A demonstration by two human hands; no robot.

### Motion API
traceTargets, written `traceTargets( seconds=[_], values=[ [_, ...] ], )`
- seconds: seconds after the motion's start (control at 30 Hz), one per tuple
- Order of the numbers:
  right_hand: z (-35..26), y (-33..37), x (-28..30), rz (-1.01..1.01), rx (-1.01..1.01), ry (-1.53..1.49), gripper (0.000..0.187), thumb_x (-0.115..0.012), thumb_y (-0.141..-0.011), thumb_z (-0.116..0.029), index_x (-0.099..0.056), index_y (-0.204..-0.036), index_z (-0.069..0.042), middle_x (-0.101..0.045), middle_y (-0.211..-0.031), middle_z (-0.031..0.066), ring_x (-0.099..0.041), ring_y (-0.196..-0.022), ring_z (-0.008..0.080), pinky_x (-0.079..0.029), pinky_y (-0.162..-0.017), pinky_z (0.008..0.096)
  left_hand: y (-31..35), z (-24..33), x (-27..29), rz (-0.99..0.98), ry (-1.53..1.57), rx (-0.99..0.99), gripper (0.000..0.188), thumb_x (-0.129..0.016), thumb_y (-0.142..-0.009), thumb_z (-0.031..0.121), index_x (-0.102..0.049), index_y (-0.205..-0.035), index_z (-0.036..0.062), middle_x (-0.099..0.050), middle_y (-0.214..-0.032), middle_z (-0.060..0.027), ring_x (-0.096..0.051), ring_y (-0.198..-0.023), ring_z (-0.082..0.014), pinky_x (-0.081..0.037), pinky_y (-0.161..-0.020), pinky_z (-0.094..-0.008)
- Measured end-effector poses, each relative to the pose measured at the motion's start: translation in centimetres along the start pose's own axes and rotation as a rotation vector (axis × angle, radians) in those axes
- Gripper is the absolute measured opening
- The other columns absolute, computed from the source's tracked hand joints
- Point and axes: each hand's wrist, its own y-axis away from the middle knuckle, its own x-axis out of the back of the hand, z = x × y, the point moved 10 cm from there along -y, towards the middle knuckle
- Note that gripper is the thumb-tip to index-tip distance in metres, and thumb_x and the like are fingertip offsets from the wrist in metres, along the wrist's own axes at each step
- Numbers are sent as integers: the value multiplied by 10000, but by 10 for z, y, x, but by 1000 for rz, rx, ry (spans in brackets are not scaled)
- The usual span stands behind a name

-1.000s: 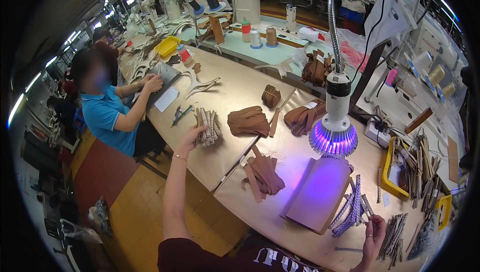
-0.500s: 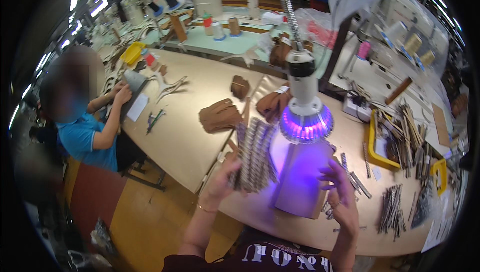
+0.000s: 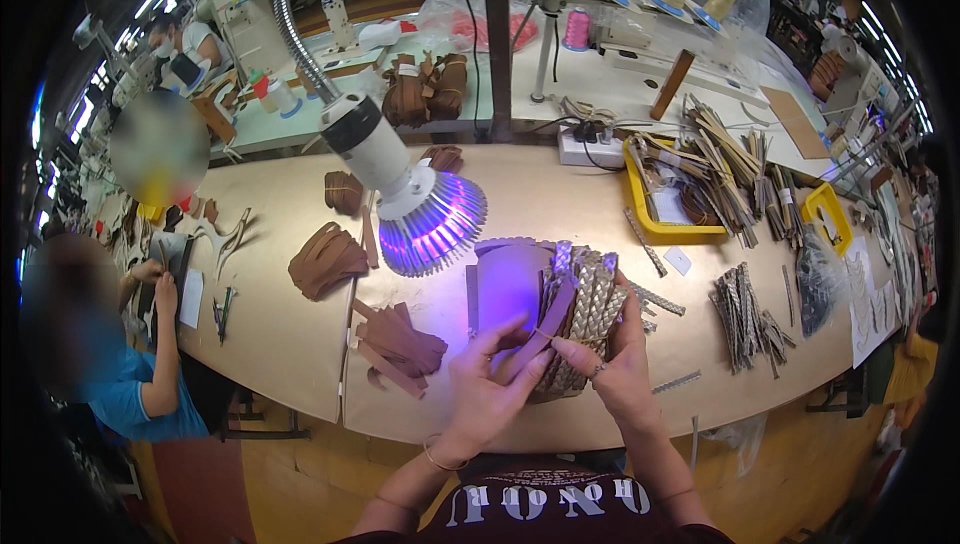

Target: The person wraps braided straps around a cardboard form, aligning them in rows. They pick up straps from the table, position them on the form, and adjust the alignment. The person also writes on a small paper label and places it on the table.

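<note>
A bundle of braided straps [image 3: 597, 309], metallic beige, is upheld over the table in front of me. My right hand [image 3: 622, 369] is wrapped round its right side, thumb across the front. Fingers bent, my left hand [image 3: 487, 382] is closed at the bundle's left edge, on a flat brown strip [image 3: 550, 322]. A thin band seems to run between the two thumbs, too small to make out surely. Just behind the left hand lies a flat brown panel [image 3: 508, 279], lit violet by the lamp [image 3: 432, 219] above it.
Brown strip bundles [image 3: 328, 260] and loose brown strips [image 3: 400, 346] lie to the left. Rightward are a yellow tray [image 3: 675, 234] of straps and a pile of braided pieces [image 3: 742, 314]. A co-worker in a blue shirt [image 3: 135, 384] sits at the far left.
My view has swung right. The braided bundle, earlier in my left hand alone, is now in my right hand, which was open and apart. My hands have come together.
</note>
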Motion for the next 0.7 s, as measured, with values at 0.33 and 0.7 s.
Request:
traceTargets(
  seconds=[0.33, 0.7],
  values=[
    [-8, 3, 14, 55, 134, 42, 980, -793, -761, -32, -126, -1480, -24, -453, -1342, 157, -546, -1185, 233, -466, -1015, 364, -10, 2, -6, -15, -117, -28, 203, -659, -907, 56, -627, -1083, -40, -679, -961, -70, -615, -878, -97, -503, -802, -251],
    [-5, 1, 25, 130, 174, 66, 933, -764, -799, -46, -126, -1477, -2, -498, -1305, 156, -562, -1154, 222, -455, -996, 339, -16, -6, -26, -63, 456, 93, 248, -548, -999, 161, -612, -1150, -25, -660, -1030, -30, -581, -913, -64, -471, -824, -222]
  ],
)
